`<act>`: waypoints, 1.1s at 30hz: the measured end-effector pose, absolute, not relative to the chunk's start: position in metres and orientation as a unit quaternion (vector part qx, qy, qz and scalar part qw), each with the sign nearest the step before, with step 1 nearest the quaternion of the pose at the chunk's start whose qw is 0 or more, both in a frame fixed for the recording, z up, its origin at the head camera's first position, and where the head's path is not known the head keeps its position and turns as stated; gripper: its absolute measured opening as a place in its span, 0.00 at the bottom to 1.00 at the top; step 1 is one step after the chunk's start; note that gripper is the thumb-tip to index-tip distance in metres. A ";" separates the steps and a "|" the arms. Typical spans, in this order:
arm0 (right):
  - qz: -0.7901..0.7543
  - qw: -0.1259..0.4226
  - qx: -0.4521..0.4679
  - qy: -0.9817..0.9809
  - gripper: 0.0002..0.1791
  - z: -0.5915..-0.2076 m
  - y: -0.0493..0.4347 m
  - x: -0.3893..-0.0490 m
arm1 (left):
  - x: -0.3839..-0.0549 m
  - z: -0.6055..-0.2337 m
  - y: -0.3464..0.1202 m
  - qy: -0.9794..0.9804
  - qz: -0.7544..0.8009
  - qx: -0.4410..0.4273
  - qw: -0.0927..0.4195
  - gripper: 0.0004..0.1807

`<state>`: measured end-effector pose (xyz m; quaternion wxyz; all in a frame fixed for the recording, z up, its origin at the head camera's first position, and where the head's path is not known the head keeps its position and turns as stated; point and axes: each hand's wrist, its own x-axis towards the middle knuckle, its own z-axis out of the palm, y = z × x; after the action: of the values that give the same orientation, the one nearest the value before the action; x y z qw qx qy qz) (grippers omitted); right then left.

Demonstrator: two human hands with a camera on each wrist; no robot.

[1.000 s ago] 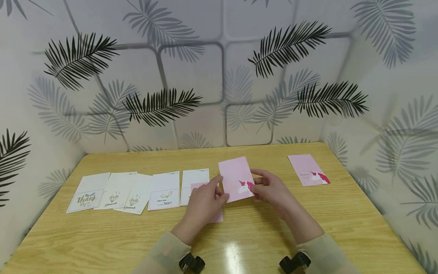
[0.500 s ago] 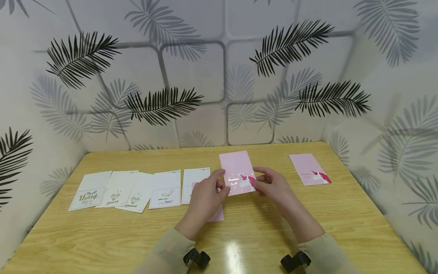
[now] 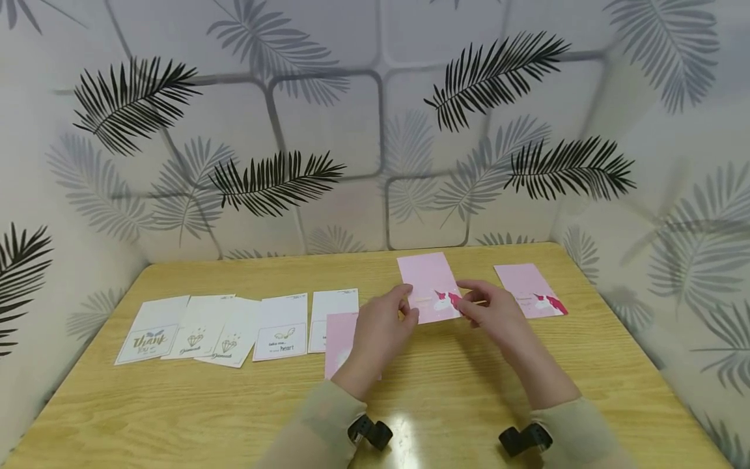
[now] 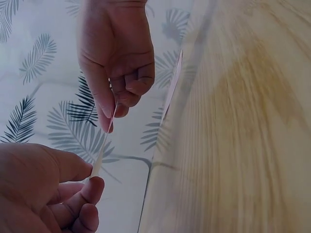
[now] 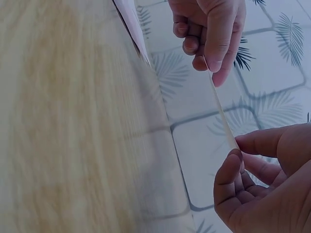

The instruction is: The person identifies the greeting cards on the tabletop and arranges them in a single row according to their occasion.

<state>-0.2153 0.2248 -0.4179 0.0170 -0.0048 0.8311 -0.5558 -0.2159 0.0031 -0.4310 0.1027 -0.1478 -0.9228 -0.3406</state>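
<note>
Both hands hold up a pink unicorn card above the table. My left hand pinches its left edge between thumb and fingers. At the lower right edge, beside the red mane, my right hand pinches it too. In the left wrist view the card appears nearly edge-on between the two hands, clear of the tabletop. A second pink card lies partly under my left forearm, overlapping a white card. A third pink unicorn card lies flat at the right, just beyond my right hand.
Along the left of the wooden table lie a white "Thank you" card, two overlapping diamond cards and a white "heart" card. A leaf-patterned wall covering stands behind the table and at both sides.
Both hands have carried the held card to the right and slightly away. It tilted so its lettering glinted, then tilted back. More of the pink card by my left forearm shows now.
</note>
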 end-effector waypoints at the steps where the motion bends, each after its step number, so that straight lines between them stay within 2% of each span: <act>1: -0.552 0.015 -0.001 0.834 0.27 -0.417 0.228 -0.215 | -0.218 -0.432 0.007 -0.923 -0.342 -0.148 0.101 0.21; 10: -0.509 -0.010 0.015 0.860 0.25 -0.417 0.255 -0.224 | -0.231 -0.439 0.041 -0.922 -0.336 -0.157 0.110 0.18; 16: -0.450 -0.017 0.011 0.893 0.24 -0.419 0.268 -0.224 | -0.232 -0.442 0.060 -0.931 -0.319 -0.148 0.098 0.18; 33: -0.408 0.011 0.010 0.913 0.20 -0.420 0.301 -0.228 | -0.233 -0.447 0.096 -0.959 -0.223 -0.159 0.074 0.19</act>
<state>-0.2276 0.3013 -0.4203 0.0106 0.0098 0.9127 -0.4085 -0.2327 0.0962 -0.4474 0.0740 -0.1591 -0.9590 -0.2226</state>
